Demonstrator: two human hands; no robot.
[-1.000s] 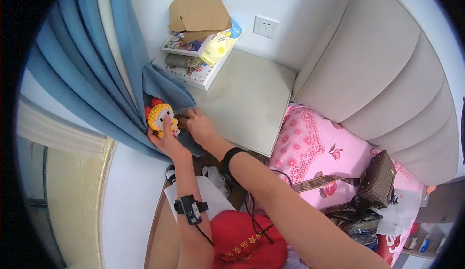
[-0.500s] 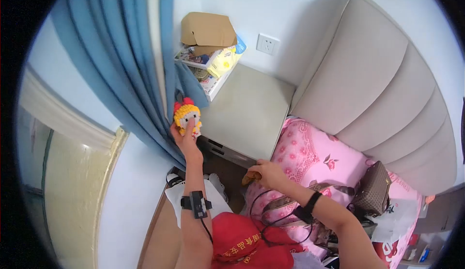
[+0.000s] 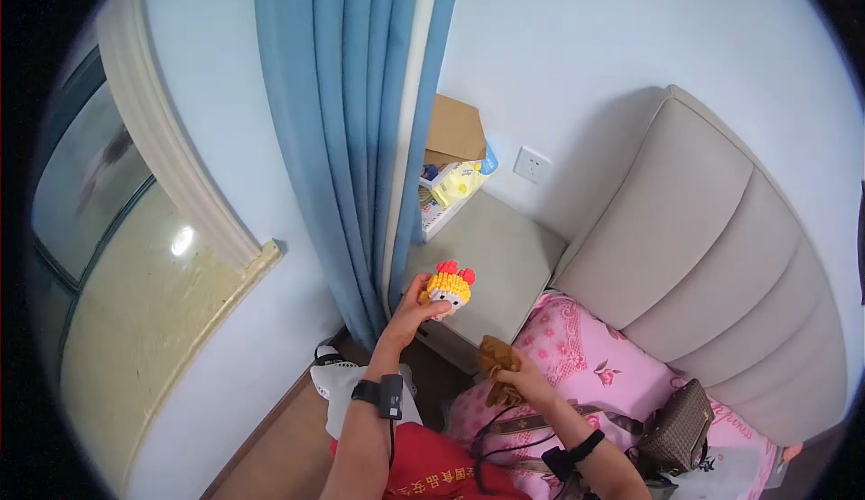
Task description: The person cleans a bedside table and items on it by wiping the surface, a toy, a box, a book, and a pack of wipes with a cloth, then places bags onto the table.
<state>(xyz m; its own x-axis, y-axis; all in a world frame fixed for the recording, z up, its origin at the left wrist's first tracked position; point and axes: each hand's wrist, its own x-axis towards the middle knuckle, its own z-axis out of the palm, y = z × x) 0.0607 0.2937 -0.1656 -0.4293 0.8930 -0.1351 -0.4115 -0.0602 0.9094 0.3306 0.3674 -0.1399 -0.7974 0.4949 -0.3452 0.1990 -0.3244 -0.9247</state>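
Observation:
My left hand (image 3: 411,314) is closed around a small block-built toy figure (image 3: 449,286), with yellow hair, red bows and a white face with dark eyes. The thumb presses on its front. The toy is held up by the front left of the grey nightstand (image 3: 514,252). To the right, my right hand (image 3: 527,381) grips a crumpled brown cloth (image 3: 497,356), which hangs by the nightstand's front corner and above the edge of the pink bedding (image 3: 586,356).
On the nightstand's back left stand a cardboard box (image 3: 455,129) and a yellow packet (image 3: 458,182), partly behind the blue curtain (image 3: 342,140). A padded headboard (image 3: 667,230) rises at right. A checked brown bag (image 3: 674,423) lies on the bed. A cable runs near my right wrist.
The view has turned left and upward. My left hand has brought the toy away from the curtain, in front of the nightstand. My right hand has lifted the brown cloth, more of which shows.

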